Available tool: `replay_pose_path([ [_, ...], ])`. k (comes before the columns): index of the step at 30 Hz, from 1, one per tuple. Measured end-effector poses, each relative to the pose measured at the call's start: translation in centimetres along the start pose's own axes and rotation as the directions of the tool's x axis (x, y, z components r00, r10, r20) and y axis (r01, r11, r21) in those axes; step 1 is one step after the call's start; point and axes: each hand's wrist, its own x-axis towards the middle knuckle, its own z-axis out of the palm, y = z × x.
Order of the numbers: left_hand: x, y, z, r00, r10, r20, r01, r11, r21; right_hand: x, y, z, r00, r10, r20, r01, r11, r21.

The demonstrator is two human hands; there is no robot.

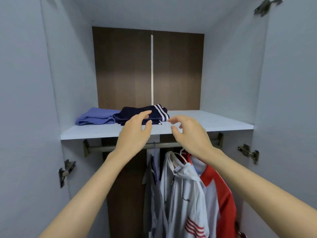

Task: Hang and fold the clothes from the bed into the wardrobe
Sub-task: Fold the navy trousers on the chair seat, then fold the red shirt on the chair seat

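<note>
Both forearms reach up to the shelf (214, 121). At its front edge the left hand (135, 129) spreads relaxed fingers over the folded navy garment (130, 114), while the right hand (188, 133) hovers beside it, loosely curled and holding nothing. This looks like stowing a folded piece; the next move is probably squaring it against the purple garment (96, 115). Bare shelf runs rightward, and hung clothes (185, 186) crowd below.

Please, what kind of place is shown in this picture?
The inside of an open wardrobe, probably in a bedroom: a shelf with folded clothes, a rail with hung shirts, door hinges.
</note>
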Motion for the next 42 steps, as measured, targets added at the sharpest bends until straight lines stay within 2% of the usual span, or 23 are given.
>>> replay_pose_path([
  [13, -14.0, 13.9, 0.9, 0.950, 0.180, 0.254, -0.154, 0.981, -0.117, -19.7, -1.4, -15.0, 0.965, 0.263, -0.009, -0.261, 0.950, -0.170],
  [23, -26.7, 25.2, 5.9, 0.822, 0.330, 0.463, -0.286, 0.944, -0.165, -38.2, 0.4, -26.5, 0.889, 0.459, -0.014, -0.436, 0.835, -0.336],
  [29, -36.4, 33.9, 9.6, 0.715, 0.400, 0.574, -0.311, 0.917, -0.251, -51.2, 1.3, -34.5, 0.786, 0.618, -0.016, -0.566, 0.710, -0.419],
  [33, -42.2, 40.0, 11.7, 0.606, 0.461, 0.648, -0.331, 0.887, -0.321, -58.9, 1.2, -39.2, 0.709, 0.701, -0.078, -0.660, 0.621, -0.423],
  [38, -47.7, 46.9, 14.4, 0.497, 0.558, 0.664, -0.324, 0.830, -0.455, -67.6, 0.1, -43.8, 0.563, 0.804, -0.189, -0.790, 0.457, -0.408],
  [42, -51.9, 51.9, 16.7, 0.367, 0.657, 0.658, -0.315, 0.754, -0.577, -74.0, -1.3, -46.2, 0.416, 0.862, -0.290, -0.870, 0.284, -0.403],
])
